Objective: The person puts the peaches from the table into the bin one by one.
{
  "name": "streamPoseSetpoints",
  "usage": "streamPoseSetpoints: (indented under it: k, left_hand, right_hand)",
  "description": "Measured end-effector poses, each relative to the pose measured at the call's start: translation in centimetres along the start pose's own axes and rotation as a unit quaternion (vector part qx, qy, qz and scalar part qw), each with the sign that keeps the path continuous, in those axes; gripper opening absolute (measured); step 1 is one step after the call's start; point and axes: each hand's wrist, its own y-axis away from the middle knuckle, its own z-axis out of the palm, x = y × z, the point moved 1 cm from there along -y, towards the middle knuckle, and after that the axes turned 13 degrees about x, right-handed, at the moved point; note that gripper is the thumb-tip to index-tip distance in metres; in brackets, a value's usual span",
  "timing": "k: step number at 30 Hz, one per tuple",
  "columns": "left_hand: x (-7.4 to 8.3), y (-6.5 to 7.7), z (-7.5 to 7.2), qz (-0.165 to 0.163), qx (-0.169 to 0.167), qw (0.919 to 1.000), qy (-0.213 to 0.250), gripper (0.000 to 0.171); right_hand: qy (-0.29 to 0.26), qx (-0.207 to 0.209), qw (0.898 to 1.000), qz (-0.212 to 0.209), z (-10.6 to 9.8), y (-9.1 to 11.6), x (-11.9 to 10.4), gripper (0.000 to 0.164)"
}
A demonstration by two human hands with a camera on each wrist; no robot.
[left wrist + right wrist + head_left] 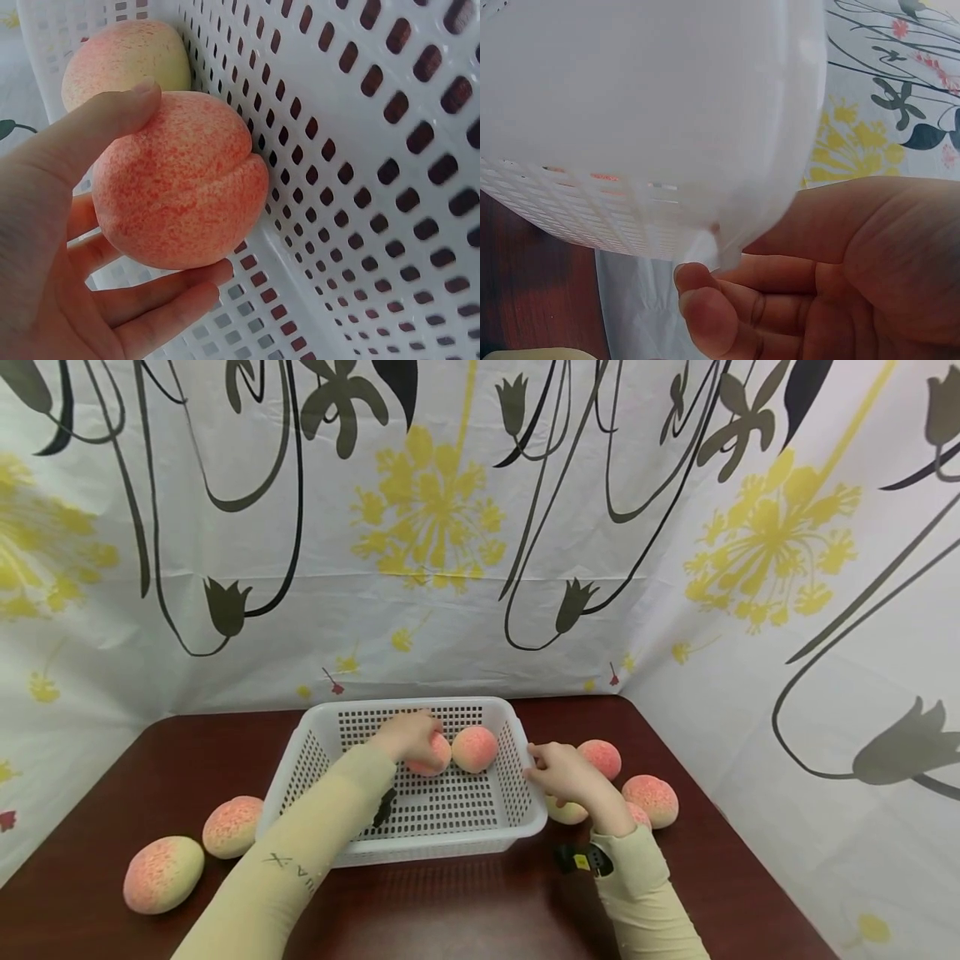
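Observation:
A white perforated plastic basket (450,843) stands on the table. Inside it my left hand (405,735) holds a pink peach (432,757). The left wrist view shows the thumb across the top of that peach (180,187) and the fingers beneath it, close to the basket wall (322,82). A second peach (475,749) sits just right of the held one. At the basket's right side, my right hand (566,771) pinches the rim; in the right wrist view its fingers (709,319) curl under the rim's edge, with part of the thumb hidden behind it.
Two peaches, one nearer (163,875) and one farther (233,827), lie left of the basket. Several more, such as this peach (651,800), lie around the right forearm. A flower-patterned sheet (420,635) hangs behind and beside the dark table (450,910).

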Motion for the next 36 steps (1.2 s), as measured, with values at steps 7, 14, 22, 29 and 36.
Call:
streamPoseSetpoints:
  k: [7,14,22,29,36]
  left_hand:
    - [0.1,0.1,0.4,-0.004,0.012,0.9998,-0.012,0.058]
    - [0.2,0.3,0.6,-0.008,0.008,0.9992,-0.037,0.063]
    - [0.3,0.5,0.4,-0.003,0.0,0.9994,-0.035,0.067]
    - [0.4,0.7,-0.4,-0.001,-0.013,0.9983,-0.056,0.068]
    - [-0.3,0.9,-1.1,-0.006,-0.031,0.9986,-0.042,0.074]
  right_hand:
    - [-0.004,0.0,1.0,-0.008,0.0,0.1,0.1,0.049]
    - [0.0,-0.001,1.0,-0.005,0.0,0.1,0.0,0.048]
    - [-0.005,-0.001,1.0,0.006,-0.1,0.0,0.0,0.052]
    - [-0.002,-0.003,1.0,0.005,-0.1,0.1,-0.1,0.052]
    - [-0.003,-0.003,1.0,0.004,-0.2,0.2,-0.1,0.052]
